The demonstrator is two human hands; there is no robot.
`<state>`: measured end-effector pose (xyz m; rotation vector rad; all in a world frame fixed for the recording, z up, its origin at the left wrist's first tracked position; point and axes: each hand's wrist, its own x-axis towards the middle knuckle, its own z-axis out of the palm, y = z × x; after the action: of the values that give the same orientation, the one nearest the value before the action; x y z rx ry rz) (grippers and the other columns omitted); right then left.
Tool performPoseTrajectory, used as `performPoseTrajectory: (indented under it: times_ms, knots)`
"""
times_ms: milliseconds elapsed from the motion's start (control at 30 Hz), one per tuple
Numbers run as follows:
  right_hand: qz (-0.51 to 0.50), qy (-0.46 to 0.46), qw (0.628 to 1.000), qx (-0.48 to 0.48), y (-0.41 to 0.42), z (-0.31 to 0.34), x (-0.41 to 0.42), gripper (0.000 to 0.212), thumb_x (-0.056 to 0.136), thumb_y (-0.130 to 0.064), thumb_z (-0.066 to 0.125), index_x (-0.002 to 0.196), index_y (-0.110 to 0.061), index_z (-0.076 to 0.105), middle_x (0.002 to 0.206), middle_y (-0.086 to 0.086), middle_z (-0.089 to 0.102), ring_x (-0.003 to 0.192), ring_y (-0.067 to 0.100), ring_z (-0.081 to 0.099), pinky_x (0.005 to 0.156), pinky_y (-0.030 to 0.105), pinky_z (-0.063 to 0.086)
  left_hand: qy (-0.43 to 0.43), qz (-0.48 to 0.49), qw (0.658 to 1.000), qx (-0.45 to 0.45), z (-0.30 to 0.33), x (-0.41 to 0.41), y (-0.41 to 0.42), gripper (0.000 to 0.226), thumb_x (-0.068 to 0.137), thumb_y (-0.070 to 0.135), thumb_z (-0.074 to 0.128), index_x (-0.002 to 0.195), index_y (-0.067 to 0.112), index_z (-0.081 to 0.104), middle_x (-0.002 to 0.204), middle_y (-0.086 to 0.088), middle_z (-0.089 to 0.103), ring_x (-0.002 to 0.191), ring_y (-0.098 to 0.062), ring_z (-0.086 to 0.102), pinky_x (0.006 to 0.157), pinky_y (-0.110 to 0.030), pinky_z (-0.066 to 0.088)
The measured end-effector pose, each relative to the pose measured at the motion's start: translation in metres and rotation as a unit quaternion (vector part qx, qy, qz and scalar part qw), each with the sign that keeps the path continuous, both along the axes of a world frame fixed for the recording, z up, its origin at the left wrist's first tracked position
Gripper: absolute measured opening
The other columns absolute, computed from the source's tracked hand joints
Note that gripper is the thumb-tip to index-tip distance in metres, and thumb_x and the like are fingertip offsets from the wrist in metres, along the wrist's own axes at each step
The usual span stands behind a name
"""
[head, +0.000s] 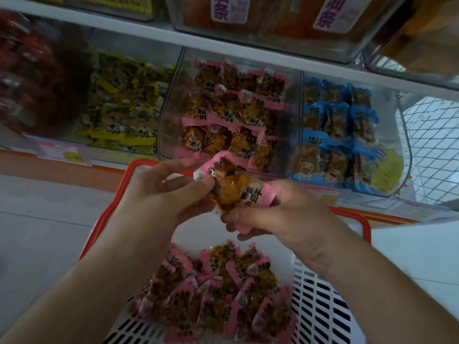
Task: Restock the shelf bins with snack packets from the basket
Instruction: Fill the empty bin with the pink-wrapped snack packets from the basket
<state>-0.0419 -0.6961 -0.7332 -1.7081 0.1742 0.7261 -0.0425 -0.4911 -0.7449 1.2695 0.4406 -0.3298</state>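
Both hands hold a small bunch of pink-edged snack packets above the basket, just in front of the middle shelf bin. My left hand pinches the bunch from the left, and my right hand grips it from the right and below. The white basket with a red rim sits below my arms and holds several more pink packets. The clear middle bin is stacked with the same pink packets.
A clear bin of yellow packets stands left of the middle bin, and a bin of blue packets stands right of it. Larger clear bins sit on the shelf above. Price tags line the orange shelf edge. A white wire rack is at the far right.
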Motion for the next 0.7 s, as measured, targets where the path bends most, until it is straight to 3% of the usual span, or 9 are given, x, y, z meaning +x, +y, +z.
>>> performPoseTrajectory:
  times_ms: [100,200,300,433,500,567,633,700]
  knots:
    - [-0.031,0.003,0.999,0.018,-0.001,0.0,0.002,0.02,0.091,-0.014,0.08,0.11,-0.018,0.077,0.095,0.005,0.081,0.092,0.021,0.079,0.084,0.035,0.065,-0.041,-0.043,0.995,0.075,0.002,0.0,0.001,0.028,0.081,0.019,0.077,0.11,0.02,0.076,0.091,-0.011,0.079,0.078,-0.022,0.073,0.069,-0.029,0.058]
    - [-0.041,-0.037,0.998,-0.023,-0.003,0.0,0.004,0.015,0.091,-0.018,0.081,0.104,-0.023,0.074,0.092,-0.002,0.08,0.087,0.012,0.077,0.082,0.031,0.06,-0.084,-0.082,0.978,0.17,0.001,-0.001,0.002,0.027,0.089,0.02,0.076,0.112,0.034,0.076,0.082,-0.005,0.077,0.066,-0.019,0.063,0.068,-0.026,0.054]
    - [-0.07,-0.045,0.995,-0.058,0.001,-0.006,0.001,0.015,0.088,-0.017,0.085,0.097,-0.024,0.074,0.088,0.0,0.08,0.085,0.015,0.077,0.086,0.044,0.062,-0.094,-0.087,0.976,0.175,0.003,-0.001,-0.003,0.042,0.089,0.019,0.077,0.122,0.044,0.068,0.089,-0.001,0.078,0.076,-0.013,0.071,0.073,-0.03,0.057]
    - [-0.129,-0.051,0.989,-0.055,0.003,-0.006,-0.002,0.01,0.09,-0.025,0.084,0.095,-0.024,0.075,0.087,-0.003,0.08,0.081,0.01,0.076,0.081,0.038,0.059,-0.117,-0.121,0.957,0.235,0.003,-0.006,-0.012,0.054,0.082,0.008,0.084,0.117,0.046,0.07,0.101,0.009,0.077,0.091,-0.01,0.075,0.082,-0.035,0.062]
    - [-0.121,-0.064,0.988,-0.078,0.0,-0.003,-0.003,0.006,0.094,-0.032,0.079,0.097,-0.028,0.075,0.088,-0.009,0.079,0.082,0.005,0.075,0.082,0.036,0.061,-0.121,-0.132,0.948,0.265,0.002,-0.006,-0.015,0.051,0.082,0.007,0.083,0.112,0.047,0.073,0.095,0.014,0.077,0.088,-0.007,0.074,0.079,-0.029,0.063]
    - [-0.112,-0.108,0.974,-0.165,-0.009,-0.001,-0.004,0.008,0.098,-0.039,0.072,0.105,-0.036,0.069,0.092,-0.015,0.075,0.085,-0.001,0.07,0.077,0.027,0.058,-0.125,-0.134,0.938,0.295,0.003,-0.003,-0.015,0.051,0.084,0.01,0.082,0.111,0.051,0.074,0.091,0.016,0.077,0.085,-0.005,0.074,0.073,-0.02,0.061]
    - [-0.085,-0.166,0.934,-0.304,-0.024,-0.001,-0.005,0.021,0.099,-0.036,0.068,0.118,-0.035,0.059,0.1,-0.018,0.064,0.088,0.001,0.063,0.07,0.019,0.049,-0.14,-0.121,0.933,0.308,0.006,0.007,-0.017,0.05,0.084,0.011,0.082,0.11,0.053,0.074,0.092,0.015,0.076,0.085,-0.005,0.074,0.071,-0.016,0.059]
    - [-0.046,-0.202,0.887,-0.413,-0.036,-0.003,-0.005,0.042,0.097,-0.032,0.067,0.135,-0.029,0.05,0.115,-0.011,0.054,0.102,0.009,0.055,0.076,0.022,0.046,-0.169,-0.107,0.923,0.327,0.009,0.029,-0.026,0.048,0.085,0.015,0.083,0.111,0.054,0.074,0.094,0.015,0.075,0.088,-0.004,0.073,0.072,-0.019,0.06]
